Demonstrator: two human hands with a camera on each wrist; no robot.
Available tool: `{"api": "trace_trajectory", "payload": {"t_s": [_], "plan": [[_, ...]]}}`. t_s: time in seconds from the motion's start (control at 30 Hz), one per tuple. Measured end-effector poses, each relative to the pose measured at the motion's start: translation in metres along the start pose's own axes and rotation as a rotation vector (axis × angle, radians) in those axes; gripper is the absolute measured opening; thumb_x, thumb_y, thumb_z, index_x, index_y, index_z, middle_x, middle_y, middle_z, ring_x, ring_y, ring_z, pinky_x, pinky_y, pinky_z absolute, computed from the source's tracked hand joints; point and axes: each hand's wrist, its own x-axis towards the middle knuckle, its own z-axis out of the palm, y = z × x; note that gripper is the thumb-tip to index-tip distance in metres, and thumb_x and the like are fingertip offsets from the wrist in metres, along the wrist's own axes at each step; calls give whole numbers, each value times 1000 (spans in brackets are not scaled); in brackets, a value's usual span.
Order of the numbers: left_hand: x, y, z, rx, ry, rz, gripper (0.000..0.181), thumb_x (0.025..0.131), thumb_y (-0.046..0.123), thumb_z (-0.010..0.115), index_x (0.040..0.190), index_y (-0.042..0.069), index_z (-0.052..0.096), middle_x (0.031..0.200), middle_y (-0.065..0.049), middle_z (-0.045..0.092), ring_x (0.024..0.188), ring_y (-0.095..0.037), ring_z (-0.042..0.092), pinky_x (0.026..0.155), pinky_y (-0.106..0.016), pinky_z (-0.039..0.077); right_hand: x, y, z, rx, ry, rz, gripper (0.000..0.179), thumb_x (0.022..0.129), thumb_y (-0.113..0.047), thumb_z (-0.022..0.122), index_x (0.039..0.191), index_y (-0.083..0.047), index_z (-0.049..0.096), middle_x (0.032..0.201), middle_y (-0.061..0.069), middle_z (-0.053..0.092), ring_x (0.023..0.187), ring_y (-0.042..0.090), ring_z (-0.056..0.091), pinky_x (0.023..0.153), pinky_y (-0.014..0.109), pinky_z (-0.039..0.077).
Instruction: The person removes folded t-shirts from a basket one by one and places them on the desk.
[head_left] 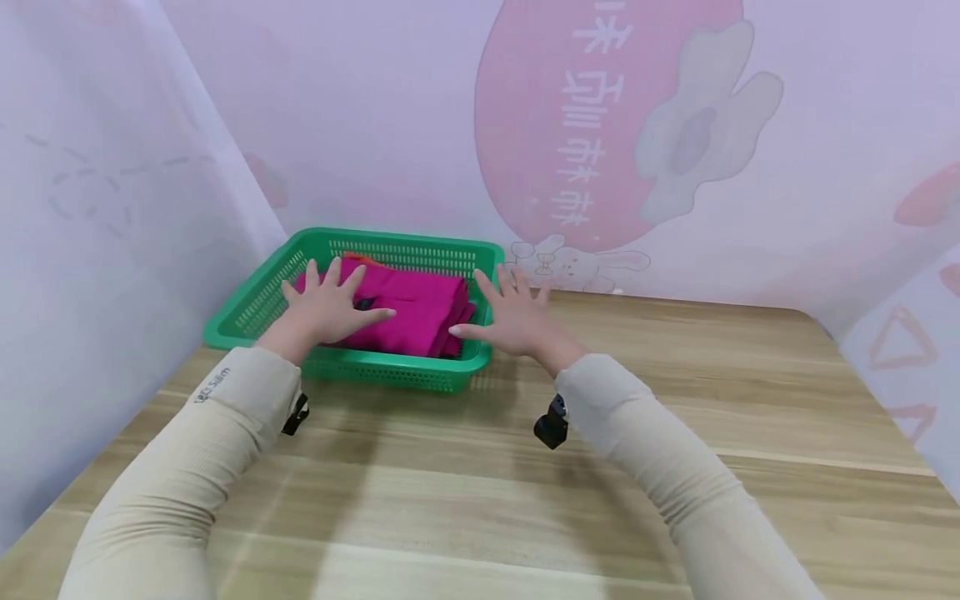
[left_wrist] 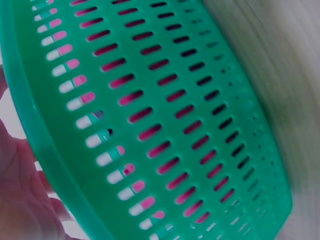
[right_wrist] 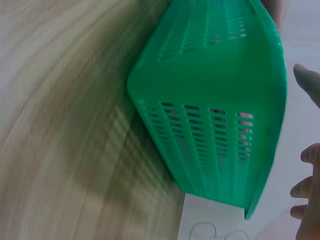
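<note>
Seemingly, packing is nearly done: the folded magenta cloth [head_left: 412, 300] lies in the green basket [head_left: 397, 367] on the bench [head_left: 427, 508] (an orange item [head_left: 363, 257] peeks out behind it). The left hand [head_left: 327, 309] and right hand [head_left: 517, 319] hold nothing, fingers spread apart; only withdrawing them appears left.

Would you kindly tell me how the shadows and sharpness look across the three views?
Head view: soft shadows on the table; left wrist view: the left hand and the table look soft, the middle slots of the basket clearer; right wrist view: a dim shadow beside the basket, broken by faint light streaks.
</note>
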Motion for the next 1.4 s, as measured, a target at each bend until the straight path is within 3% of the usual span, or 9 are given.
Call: {"api": "trace_trajectory", "payload": {"t_s": [0.47, 0.77, 1.03, 1.17, 1.3, 1.4], "plan": [[4, -27, 3, -134, -67, -82, 97, 74, 68, 36, 137, 1, 7, 135, -32, -2, 117, -54, -6, 82, -69, -3, 13, -26, 11, -46, -17, 2, 92, 68, -78, 26, 139, -26, 0, 143, 9, 2, 128, 29, -5, 91, 60, -8], [10, -45, 7, -278, -185, -110, 98, 79, 64, 35, 134, -5, -8, 135, -33, -3, 120, -49, 1, 92, -60, 12, 23, -49, 23, -33, -61, -13, 92, 69, -77, 28, 140, -23, 4, 143, 9, 8, 128, 30, 2, 93, 56, -9], [15, -50, 15, -320, -171, -176, 96, 81, 60, 34, 131, -7, -12, 134, -34, -1, 118, -51, 8, 92, -58, 16, 28, -71, 30, 111, -102, 9, 86, 75, -67, 37, 140, -18, 8, 142, 13, 11, 127, 30, 5, 100, 48, 4], [15, -50, 22, -361, -162, -184, 94, 82, 57, 35, 131, -7, -13, 134, -35, 1, 118, -51, 8, 93, -57, 17, 29, -73, 35, 177, -70, 109, 79, 81, -58, 40, 140, -14, 11, 141, 15, 11, 127, 31, 7, 100, 45, 9], [15, -50, 25, -393, -131, -190, 94, 83, 56, 36, 132, -7, -12, 134, -34, 1, 119, -50, 7, 93, -57, 16, 30, -70, 37, 328, -55, 221, 75, 84, -49, 43, 139, -8, 12, 139, 16, 18, 125, 33, 14, 98, 45, 19], [14, -50, 27, -393, -105, -194, 93, 82, 56, 37, 133, -7, -10, 133, -35, 5, 119, -50, 10, 93, -56, 17, 29, -68, 38, 419, -79, 256, 75, 85, -44, 45, 139, -6, 10, 137, 15, 25, 124, 34, 19, 96, 44, 24]]}}
